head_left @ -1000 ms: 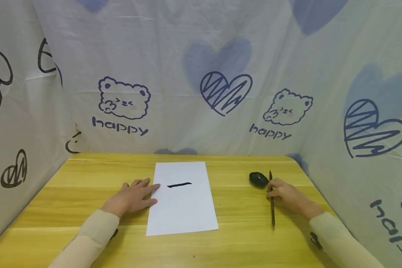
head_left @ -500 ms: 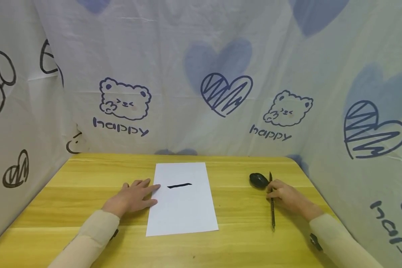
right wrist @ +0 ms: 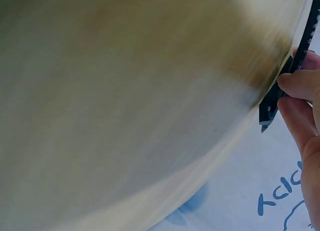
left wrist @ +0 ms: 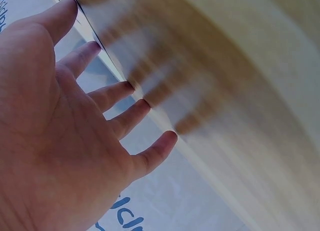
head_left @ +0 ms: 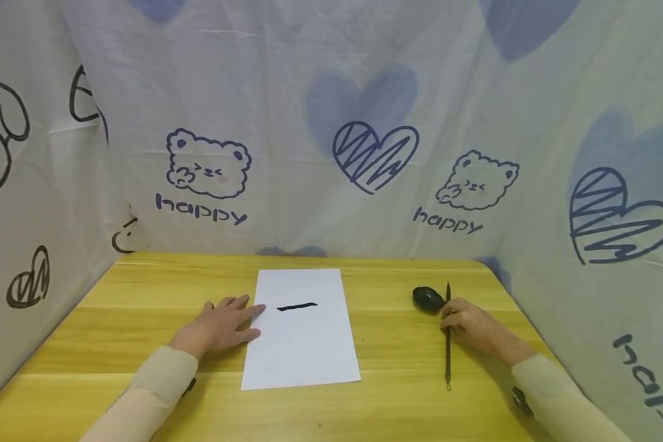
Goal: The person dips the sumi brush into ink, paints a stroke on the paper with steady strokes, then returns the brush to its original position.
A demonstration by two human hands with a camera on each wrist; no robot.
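Observation:
My right hand (head_left: 475, 326) pinches a dark calligraphy brush (head_left: 448, 359) between thumb and fingers. Its bristle end points away from me, and the hanging loop is at the near end. In the right wrist view the brush (right wrist: 309, 31) crosses the upper right corner. Just left of the hand is a small, glossy black oval piece (head_left: 428, 299), close beside the brush. My left hand (head_left: 215, 325) lies with fingers spread, fingertips on the left edge of a white sheet of paper (head_left: 304, 353). One slanting black stroke (head_left: 297, 306) marks the sheet's upper part.
All of this lies on a yellow wood-grain table (head_left: 392, 399). White cloth (head_left: 287, 123) printed with hearts and bears hangs behind it and along both sides. Bare tabletop separates the paper from the black oval piece.
The brush has turned slightly in my right hand, its near end swinging a little left and toward me. My left hand and the paper stay put; the head view shifts slightly.

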